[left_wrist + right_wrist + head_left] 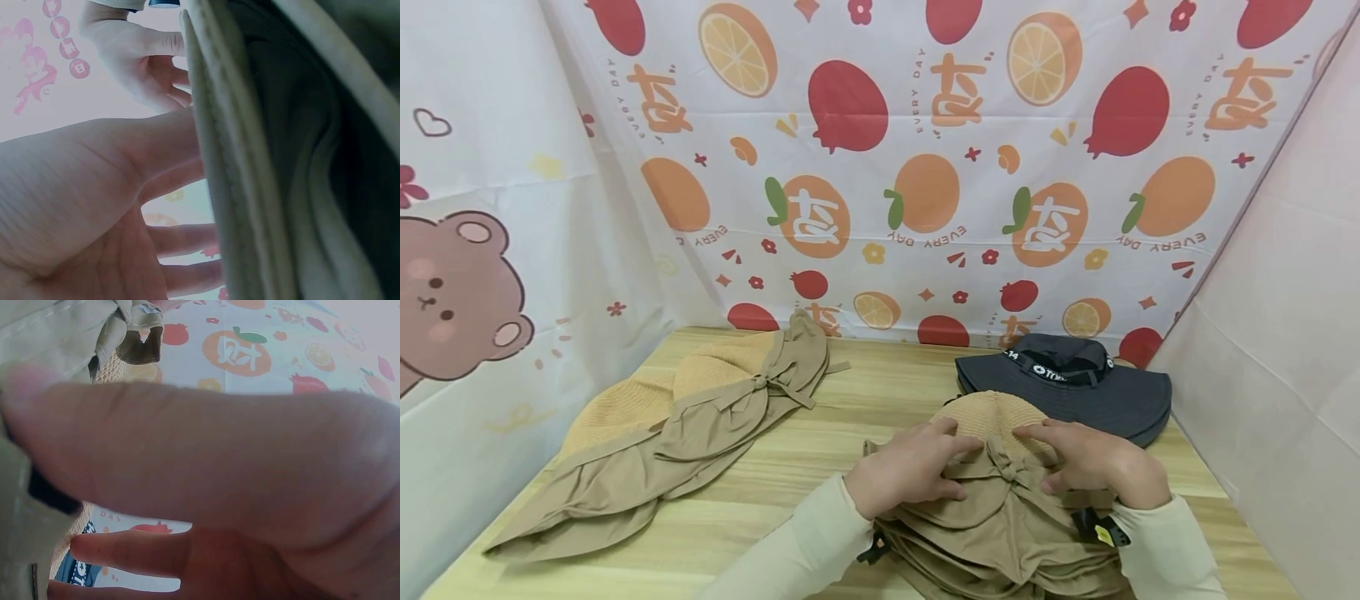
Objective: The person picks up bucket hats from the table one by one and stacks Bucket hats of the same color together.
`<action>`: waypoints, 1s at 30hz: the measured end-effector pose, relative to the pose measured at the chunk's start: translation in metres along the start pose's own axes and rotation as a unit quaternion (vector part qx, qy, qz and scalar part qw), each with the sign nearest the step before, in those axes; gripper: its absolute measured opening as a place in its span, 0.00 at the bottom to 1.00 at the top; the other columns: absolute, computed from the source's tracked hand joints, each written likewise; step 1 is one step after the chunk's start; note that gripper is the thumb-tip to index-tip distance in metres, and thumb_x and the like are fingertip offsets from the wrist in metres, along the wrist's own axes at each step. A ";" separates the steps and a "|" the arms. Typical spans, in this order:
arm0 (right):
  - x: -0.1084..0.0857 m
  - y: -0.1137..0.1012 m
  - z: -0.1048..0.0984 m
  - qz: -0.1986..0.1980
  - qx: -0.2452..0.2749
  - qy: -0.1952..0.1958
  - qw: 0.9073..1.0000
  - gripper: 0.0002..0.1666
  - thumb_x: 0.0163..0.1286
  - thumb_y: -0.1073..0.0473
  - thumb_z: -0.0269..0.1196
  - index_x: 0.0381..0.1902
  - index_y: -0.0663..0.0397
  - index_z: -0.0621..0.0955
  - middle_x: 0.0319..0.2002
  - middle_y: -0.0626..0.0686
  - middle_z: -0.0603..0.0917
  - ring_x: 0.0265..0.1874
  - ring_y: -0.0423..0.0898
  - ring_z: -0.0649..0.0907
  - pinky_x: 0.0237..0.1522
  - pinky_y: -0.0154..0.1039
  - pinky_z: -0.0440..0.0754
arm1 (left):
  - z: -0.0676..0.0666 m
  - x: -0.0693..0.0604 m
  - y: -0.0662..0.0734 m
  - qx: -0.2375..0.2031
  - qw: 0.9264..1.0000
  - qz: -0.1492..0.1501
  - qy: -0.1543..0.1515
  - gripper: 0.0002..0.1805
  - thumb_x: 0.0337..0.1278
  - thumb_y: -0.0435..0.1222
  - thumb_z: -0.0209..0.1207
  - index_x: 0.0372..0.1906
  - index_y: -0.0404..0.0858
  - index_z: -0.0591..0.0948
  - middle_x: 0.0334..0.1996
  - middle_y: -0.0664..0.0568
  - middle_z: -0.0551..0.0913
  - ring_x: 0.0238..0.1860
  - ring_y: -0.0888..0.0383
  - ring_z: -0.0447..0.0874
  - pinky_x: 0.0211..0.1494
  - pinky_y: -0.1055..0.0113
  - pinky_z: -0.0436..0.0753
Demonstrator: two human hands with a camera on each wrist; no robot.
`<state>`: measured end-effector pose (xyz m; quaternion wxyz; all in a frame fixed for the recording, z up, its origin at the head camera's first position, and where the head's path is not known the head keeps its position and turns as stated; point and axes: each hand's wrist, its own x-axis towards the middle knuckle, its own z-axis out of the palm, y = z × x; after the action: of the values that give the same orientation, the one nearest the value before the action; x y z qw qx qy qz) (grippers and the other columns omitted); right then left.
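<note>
The item under handling is a stack of khaki cloth hats [1007, 542], the topmost with a rounded, straw-coloured woven crown [996, 414] and a tied cloth bow [1011, 472] at the front; several brim edges show in layers beneath it. It sits at the near side of the table, right of centre. The left hand [906, 468] lies on the left of the top hat, its fingers extended and slightly bent toward the crown. The right hand [1101, 460] lies opposite, fingers stretched over the crown's right side, thumb lower on the cloth. Neither is clenched; the bow lies between them. Both arms wear pale cream sleeves [808, 546]. Just behind the stack, toward the right, rests a black wide-brimmed fabric hat [1067, 379] with white lettering on its band. Well apart on the left, overlapping khaki hats with straw-coloured crowns [688, 442] lie in a slanting row. All stand on a light wood-grain table [850, 400], backed by a white fruit-printed cloth [880, 196].
</note>
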<state>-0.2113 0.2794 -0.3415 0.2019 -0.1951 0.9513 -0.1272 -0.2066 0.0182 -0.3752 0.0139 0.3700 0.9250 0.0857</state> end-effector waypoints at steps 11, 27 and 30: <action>0.001 -0.002 -0.001 0.004 -0.009 0.004 1.000 0.45 0.60 0.58 0.77 0.74 0.49 0.72 0.73 0.69 0.71 0.73 0.72 0.68 0.66 0.67 0.72 | -0.001 0.001 -0.001 -0.009 1.000 0.002 -0.005 0.34 0.58 0.52 0.71 0.71 0.55 0.77 0.59 0.50 0.80 0.51 0.58 0.83 0.55 0.63 0.83; 0.003 -0.003 0.001 -0.001 -0.016 0.009 1.000 0.44 0.60 0.58 0.77 0.73 0.49 0.73 0.72 0.66 0.73 0.72 0.69 0.70 0.67 0.67 0.72 | 0.000 0.001 -0.005 -0.013 1.000 0.008 -0.005 0.34 0.59 0.52 0.71 0.70 0.54 0.77 0.56 0.50 0.80 0.47 0.60 0.82 0.51 0.65 0.83; 0.003 -0.002 0.001 0.003 -0.016 0.008 1.000 0.44 0.60 0.58 0.77 0.73 0.48 0.73 0.72 0.66 0.72 0.73 0.70 0.69 0.67 0.67 0.72 | 0.001 0.002 -0.005 -0.013 1.000 0.007 -0.007 0.34 0.59 0.52 0.71 0.71 0.54 0.77 0.59 0.50 0.80 0.50 0.58 0.82 0.52 0.63 0.84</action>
<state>-0.2127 0.2761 -0.3432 0.1911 -0.1946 0.9555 -0.1128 -0.2116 0.0166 -0.3766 0.0246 0.3770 0.9210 0.0953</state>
